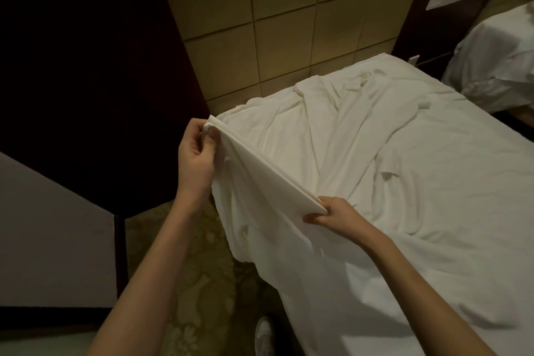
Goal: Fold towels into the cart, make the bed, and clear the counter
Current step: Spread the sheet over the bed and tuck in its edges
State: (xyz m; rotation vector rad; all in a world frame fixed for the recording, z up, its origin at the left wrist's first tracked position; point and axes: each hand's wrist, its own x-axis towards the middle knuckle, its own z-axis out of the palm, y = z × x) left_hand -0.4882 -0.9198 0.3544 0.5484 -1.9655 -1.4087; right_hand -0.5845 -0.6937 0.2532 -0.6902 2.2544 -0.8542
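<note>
Both hands, left (196, 153) raised and right (335, 214) lower, pinch the white sheet's (289, 153) taut edge

1. Left hand (198, 153): raised, fingers curled, thumb and fingertips pinching; forearm bare, reaching up from lower left.
2. Right hand (335, 212): lower, palm down, thumb and fingers pinched together; bare forearm extends from lower right.
</note>
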